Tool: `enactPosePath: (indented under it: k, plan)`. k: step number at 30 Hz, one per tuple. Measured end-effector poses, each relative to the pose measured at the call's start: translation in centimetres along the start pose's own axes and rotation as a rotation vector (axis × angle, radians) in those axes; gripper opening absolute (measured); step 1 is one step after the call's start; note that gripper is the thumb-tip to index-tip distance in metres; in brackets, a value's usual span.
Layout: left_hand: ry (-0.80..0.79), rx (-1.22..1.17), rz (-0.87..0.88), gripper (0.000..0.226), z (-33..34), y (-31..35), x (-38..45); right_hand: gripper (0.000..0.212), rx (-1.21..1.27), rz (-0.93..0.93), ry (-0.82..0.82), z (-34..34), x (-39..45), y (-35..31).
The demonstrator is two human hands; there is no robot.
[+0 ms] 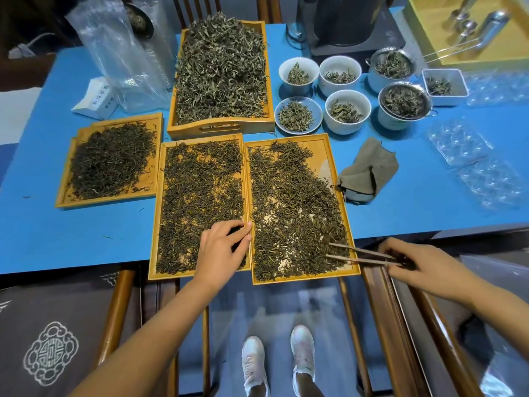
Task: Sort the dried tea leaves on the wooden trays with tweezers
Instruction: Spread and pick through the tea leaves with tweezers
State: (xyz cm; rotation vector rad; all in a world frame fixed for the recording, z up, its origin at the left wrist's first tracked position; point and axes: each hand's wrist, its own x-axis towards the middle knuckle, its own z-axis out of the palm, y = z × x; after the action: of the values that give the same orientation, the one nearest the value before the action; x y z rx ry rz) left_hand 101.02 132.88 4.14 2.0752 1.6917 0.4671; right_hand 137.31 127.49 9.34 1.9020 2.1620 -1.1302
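Observation:
Two flat wooden trays lie side by side at the table's near edge, both spread with dark dried tea leaves. My right hand (pixel 412 262) grips wooden tweezers (pixel 360 255) whose tips sit apart over the leaves at the near right corner of the right tray (pixel 332 144). My left hand (pixel 221 245) rests with curled fingers on the leaves at the near right corner of the middle tray (pixel 159 196), by the rim between the two trays. A third flat tray (pixel 64 193) of dark leaves lies to the left.
A deep handled tray (pixel 220 128) heaped with greener leaves stands behind. Several white cups, such as one (pixel 347 111), and a saucer (pixel 297 114) hold leaves at the back right. A grey cloth (pixel 369 170), clear plastic blister packs (pixel 461 143) and a plastic bag (pixel 123 53) also lie on the blue table (pixel 43 224).

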Motion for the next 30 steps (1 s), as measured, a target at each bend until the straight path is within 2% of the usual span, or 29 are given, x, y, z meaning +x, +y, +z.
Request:
enactPosePath:
  k: [2, 6, 11, 14, 16, 21, 25, 30]
  plan:
    - [-0.005, 0.0, -0.001, 0.028, 0.0, 0.0, 0.0, 0.019, -0.019, 0.0, -0.02, -0.1, -0.6, 0.4]
    - [-0.012, 0.007, -0.007, 0.029, 0.0, 0.0, 0.0, 0.025, 0.008, 0.002, 0.053, -0.1, -0.8, 0.5]
    - [-0.019, 0.005, -0.016, 0.029, 0.0, 0.0, 0.1, 0.019, -0.038, -0.062, 0.027, 0.2, 0.9, -0.9]
    - [-0.021, 0.008, -0.017, 0.029, 0.0, 0.0, 0.1, 0.022, -0.087, -0.015, 0.082, 0.2, 2.3, -1.6]
    - [-0.021, 0.012, -0.014, 0.029, 0.0, 0.0, 0.1, 0.022, -0.035, 0.004, 0.13, 0.0, 3.1, -1.9]
    - [-0.016, 0.004, -0.024, 0.029, 0.1, 0.0, 0.0, 0.021, -0.064, 0.013, 0.096, -0.2, 4.3, -2.3]
    - [-0.009, -0.006, -0.019, 0.029, 0.0, 0.1, 0.0, 0.018, 0.049, 0.001, 0.222, -0.2, 5.6, -2.3]
    - [-0.007, -0.004, -0.026, 0.029, 0.0, 0.2, -0.1, 0.022, -0.01, 0.019, 0.265, -0.2, 7.8, -2.2]
